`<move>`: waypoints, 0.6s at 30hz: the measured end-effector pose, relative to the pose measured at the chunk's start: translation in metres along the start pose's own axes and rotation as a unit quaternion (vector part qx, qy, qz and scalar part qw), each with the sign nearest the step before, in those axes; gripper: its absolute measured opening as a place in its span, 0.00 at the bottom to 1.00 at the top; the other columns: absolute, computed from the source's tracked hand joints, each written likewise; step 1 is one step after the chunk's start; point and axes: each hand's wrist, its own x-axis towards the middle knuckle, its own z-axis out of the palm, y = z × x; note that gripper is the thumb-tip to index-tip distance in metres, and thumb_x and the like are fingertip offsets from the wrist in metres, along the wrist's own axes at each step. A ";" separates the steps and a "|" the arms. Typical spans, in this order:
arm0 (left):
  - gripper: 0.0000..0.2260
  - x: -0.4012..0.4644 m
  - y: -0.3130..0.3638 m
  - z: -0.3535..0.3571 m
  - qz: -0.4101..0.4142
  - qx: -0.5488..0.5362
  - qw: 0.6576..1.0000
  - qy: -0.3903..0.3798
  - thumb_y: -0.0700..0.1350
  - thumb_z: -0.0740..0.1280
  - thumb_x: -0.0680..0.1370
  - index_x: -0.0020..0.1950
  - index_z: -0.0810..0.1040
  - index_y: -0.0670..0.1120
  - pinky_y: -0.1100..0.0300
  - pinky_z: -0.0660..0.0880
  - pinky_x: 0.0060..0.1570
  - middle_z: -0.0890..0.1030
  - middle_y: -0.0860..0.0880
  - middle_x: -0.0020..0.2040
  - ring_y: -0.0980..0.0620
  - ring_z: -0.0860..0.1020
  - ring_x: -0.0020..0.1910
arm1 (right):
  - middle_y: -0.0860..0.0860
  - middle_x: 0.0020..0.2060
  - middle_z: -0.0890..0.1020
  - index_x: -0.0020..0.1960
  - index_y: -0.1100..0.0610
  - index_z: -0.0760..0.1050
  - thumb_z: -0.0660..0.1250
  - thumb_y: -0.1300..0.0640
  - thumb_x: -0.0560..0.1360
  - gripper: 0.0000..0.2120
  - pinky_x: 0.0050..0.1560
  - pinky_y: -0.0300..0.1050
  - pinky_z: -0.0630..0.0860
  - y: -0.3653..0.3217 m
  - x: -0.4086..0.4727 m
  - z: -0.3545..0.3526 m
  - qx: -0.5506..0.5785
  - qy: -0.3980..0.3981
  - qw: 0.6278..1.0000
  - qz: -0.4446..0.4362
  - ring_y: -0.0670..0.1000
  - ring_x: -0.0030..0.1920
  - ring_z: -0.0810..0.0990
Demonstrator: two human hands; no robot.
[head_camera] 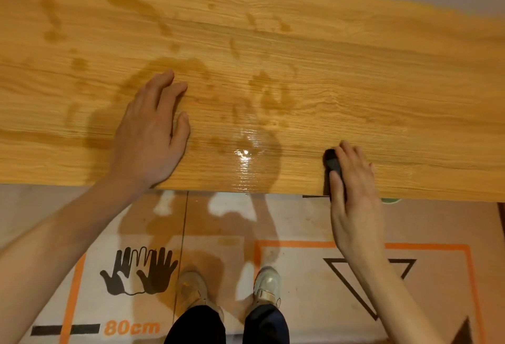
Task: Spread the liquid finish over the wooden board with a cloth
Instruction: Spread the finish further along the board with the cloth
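My right hand point(352, 179) rests at the near edge of the wooden board point(355, 92), its grip closed over a small dark cloth point(332, 162) that I press flat under fingers and thumb. Only the cloth's left side shows from under my fingers. My left hand point(153, 130) lies open on the board well to the left, palm down, fingers relaxed and holding nothing; it looks set to steady the board.

The board fills the upper part of the view. The liquid finish point(246, 155) lies between my hands as a glossy pool near the front edge, and darker wet streaks and blotches run up and leftward across the grain. The right stretch of the board looks dry and pale.

To do this step well, I reckon I should bring the cloth left into the shiny pool and draw it out along the grain in long, overlapping passes. The thick wet spot needs pulling toward the dry right side and the far edge. I would keep the pressure even so the cloth lies flat rather than bunching. The pool sits close to the near edge, so I judge it could drip onto the printed floor covering point(300, 275) near my shoes point(269, 283) if I push it that way. My left palm rests on a damp patch, which could leave a mark.
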 end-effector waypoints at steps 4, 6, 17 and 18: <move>0.22 0.000 0.000 0.000 0.001 0.004 1.000 0.004 0.49 0.54 0.85 0.76 0.67 0.43 0.45 0.61 0.75 0.64 0.43 0.79 0.41 0.62 0.79 | 0.54 0.75 0.63 0.75 0.60 0.63 0.51 0.54 0.84 0.22 0.78 0.49 0.49 -0.035 0.036 0.030 -0.016 -0.012 0.998 -0.066 0.52 0.77 0.55; 0.21 0.001 -0.001 0.001 0.005 0.005 1.000 0.003 0.48 0.55 0.85 0.77 0.67 0.43 0.44 0.61 0.76 0.64 0.43 0.79 0.41 0.62 0.79 | 0.56 0.75 0.63 0.75 0.61 0.62 0.51 0.54 0.84 0.22 0.78 0.48 0.48 -0.046 0.074 0.042 -0.023 -0.009 0.997 -0.068 0.54 0.77 0.56; 0.22 -0.002 0.001 0.000 0.002 0.000 1.000 0.000 0.49 0.54 0.85 0.77 0.66 0.42 0.43 0.62 0.77 0.63 0.42 0.79 0.41 0.61 0.80 | 0.53 0.75 0.63 0.75 0.60 0.61 0.54 0.54 0.83 0.23 0.77 0.48 0.51 -0.069 -0.011 0.044 0.010 -0.045 0.993 -0.110 0.49 0.77 0.56; 0.22 -0.001 0.001 0.000 0.001 -0.003 1.000 0.000 0.49 0.54 0.85 0.77 0.66 0.42 0.43 0.61 0.77 0.63 0.42 0.80 0.41 0.60 0.80 | 0.53 0.75 0.64 0.75 0.60 0.62 0.54 0.54 0.83 0.23 0.77 0.48 0.52 -0.069 0.000 0.045 0.010 -0.048 0.994 -0.101 0.50 0.77 0.56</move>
